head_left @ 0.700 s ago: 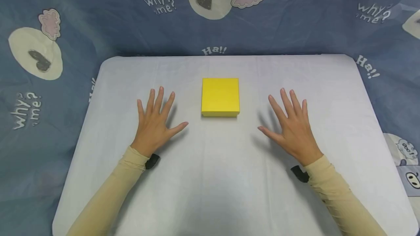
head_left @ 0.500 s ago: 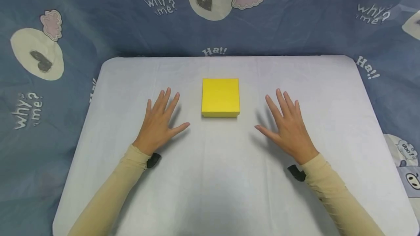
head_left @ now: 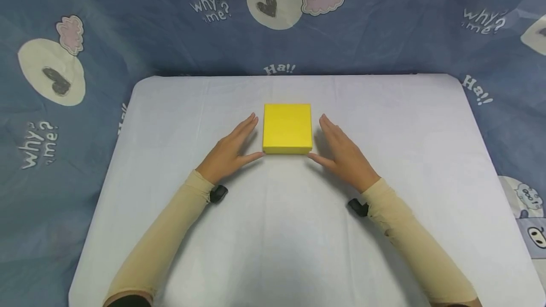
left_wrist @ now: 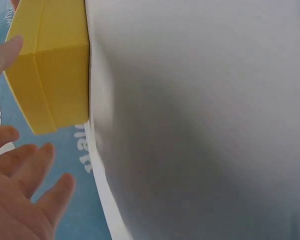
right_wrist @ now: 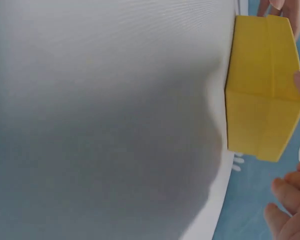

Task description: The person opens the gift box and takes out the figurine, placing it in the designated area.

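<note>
A square yellow box [head_left: 287, 128] with a fitted lid sits on the white-covered table, its lid seam showing in the left wrist view on the box side [left_wrist: 62, 82]. My left hand [head_left: 228, 153] is just left of it, fingers straight and thumb stretched toward the near left corner. On the other side, my right hand [head_left: 345, 155] mirrors it, thumb tip near the front right corner. Whether either thumb touches the box I cannot tell. In the right wrist view the yellow box [right_wrist: 262, 90] stands apart from the fingers [right_wrist: 290, 195] of my right hand.
The white tabletop [head_left: 273, 231] spreads around the box and under both forearms. Behind and beside it hangs a blue printed cloth [head_left: 170, 27]. Each wrist carries a small black camera, such as the left camera [head_left: 219, 194].
Both hands have moved inward from wide apart to the two sides of the box, and their spread fingers have drawn together. The box stays in its place on the table.
</note>
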`<state>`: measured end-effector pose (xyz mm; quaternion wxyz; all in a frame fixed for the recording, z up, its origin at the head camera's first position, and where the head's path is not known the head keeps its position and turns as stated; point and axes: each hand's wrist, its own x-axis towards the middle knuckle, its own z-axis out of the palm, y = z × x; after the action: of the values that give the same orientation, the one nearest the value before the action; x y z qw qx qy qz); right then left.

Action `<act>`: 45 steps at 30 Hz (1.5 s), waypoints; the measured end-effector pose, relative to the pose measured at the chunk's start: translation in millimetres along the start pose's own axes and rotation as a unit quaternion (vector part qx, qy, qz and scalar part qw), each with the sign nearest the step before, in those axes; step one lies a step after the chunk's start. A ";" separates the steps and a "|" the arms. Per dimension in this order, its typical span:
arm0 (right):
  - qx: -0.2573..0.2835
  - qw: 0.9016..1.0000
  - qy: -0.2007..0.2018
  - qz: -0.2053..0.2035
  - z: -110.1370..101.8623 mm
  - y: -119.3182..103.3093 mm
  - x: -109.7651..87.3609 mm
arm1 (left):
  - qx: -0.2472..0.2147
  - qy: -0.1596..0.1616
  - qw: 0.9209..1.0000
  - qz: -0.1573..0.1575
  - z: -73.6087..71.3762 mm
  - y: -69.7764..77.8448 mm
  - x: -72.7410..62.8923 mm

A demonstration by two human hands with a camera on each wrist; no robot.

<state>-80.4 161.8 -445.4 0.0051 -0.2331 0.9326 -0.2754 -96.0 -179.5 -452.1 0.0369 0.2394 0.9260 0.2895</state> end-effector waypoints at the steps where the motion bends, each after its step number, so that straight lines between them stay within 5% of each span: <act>1: 0.004 1.000 -0.006 -0.001 2.0 -0.2 3.1 | -0.004 -0.004 1.000 0.001 0.8 0.7 2.4; 13: 0.020 0.999 -0.021 -0.041 9.2 -5.4 17.1 | -0.012 -0.032 0.999 0.006 5.2 3.3 15.7; 45: -0.010 0.998 -0.003 -0.054 3.2 -9.6 17.9 | -0.023 -0.027 0.999 0.020 -5.2 14.4 19.8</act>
<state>-91.8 145.2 -441.0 -0.0098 -0.2842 0.9212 -0.2655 -108.4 -162.6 -438.5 0.0610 0.2650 0.9128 0.3047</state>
